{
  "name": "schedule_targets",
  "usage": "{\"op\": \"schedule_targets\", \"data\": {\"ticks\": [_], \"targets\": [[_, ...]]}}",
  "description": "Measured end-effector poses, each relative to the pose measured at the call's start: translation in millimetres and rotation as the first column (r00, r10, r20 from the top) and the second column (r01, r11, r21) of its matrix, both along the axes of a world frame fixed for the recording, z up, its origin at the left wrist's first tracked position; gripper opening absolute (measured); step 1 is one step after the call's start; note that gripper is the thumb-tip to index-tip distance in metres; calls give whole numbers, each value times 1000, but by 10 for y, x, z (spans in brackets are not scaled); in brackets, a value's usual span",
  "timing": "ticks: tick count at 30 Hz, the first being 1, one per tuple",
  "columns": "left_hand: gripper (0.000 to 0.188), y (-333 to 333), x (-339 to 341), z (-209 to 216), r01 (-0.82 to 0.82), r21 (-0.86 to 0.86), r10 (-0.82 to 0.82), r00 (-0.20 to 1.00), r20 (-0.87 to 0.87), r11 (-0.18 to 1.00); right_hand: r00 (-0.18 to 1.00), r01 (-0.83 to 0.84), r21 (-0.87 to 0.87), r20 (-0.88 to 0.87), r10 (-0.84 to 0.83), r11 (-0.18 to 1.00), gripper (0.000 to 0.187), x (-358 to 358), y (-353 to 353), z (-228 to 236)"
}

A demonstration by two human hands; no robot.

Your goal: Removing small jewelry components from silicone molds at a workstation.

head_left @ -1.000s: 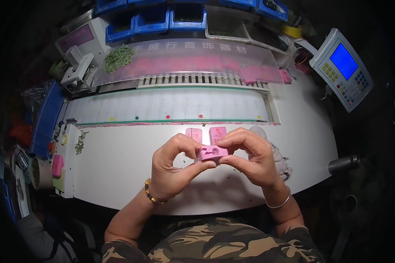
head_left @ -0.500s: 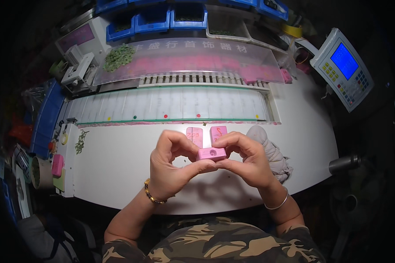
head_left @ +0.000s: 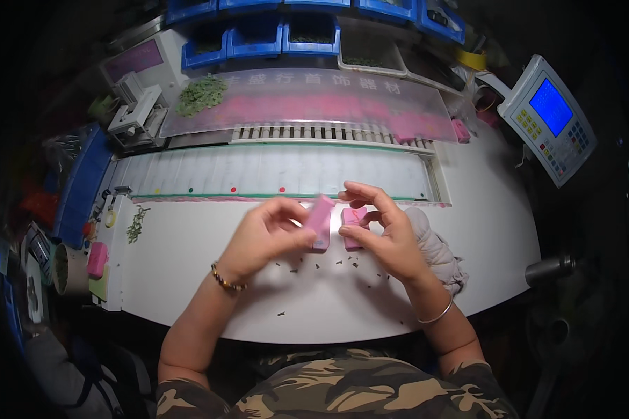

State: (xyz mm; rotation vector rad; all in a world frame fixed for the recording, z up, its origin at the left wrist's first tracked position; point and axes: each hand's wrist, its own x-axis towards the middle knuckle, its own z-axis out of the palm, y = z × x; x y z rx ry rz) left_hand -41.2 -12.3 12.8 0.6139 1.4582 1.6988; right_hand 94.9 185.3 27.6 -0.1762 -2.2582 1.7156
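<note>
Two bare hands at work around the centre of the frame, over a white table point(head_left: 189, 279). Left hand point(head_left: 262, 230): grip closed on a pink rectangular block point(head_left: 320, 214), pinched between thumb and fingers, tilted, slightly blurred, just left of the right hand. Below it, partly covered, a second pink block point(head_left: 321, 246); contact between the two cannot be told. Right hand point(head_left: 393, 241): grip wide, thumb and fingers spread in front of a third pink block point(head_left: 353, 222) with a red mark; whether they touch it cannot be told. Dark specks point(head_left: 317, 266) scattered on the table below the hands. Grey cloth point(head_left: 440, 258) beside the right wrist. Upper centre: translucent cover point(head_left: 314, 105), with a heap of small green pieces point(head_left: 201, 95) at its left end. Upper right: control panel point(head_left: 552, 122), blue screen lit.
</note>
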Motion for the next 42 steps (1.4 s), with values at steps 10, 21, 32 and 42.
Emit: {"op": "schedule_targets", "data": {"ticks": [10,21,32,42], "targets": [[40,-209,-1275,-515,-803,-106,142,231,-962,587,994,-105,632,87,65,768,88,-165,-75,-194],[44,116,-50,-271,-266,-156,171,875,-453,951,998,-61,745,31,56,665,85,-181,-152,-250],[34,179,412,15,166,76,-134,940,-313,983,963,-244,-2,-115,242,970,58,169,-14,-97],[21,424,719,-121,-228,264,345,722,-600,937,988,-103,-616,-154,9,781,57,206,-331,-189]]}}
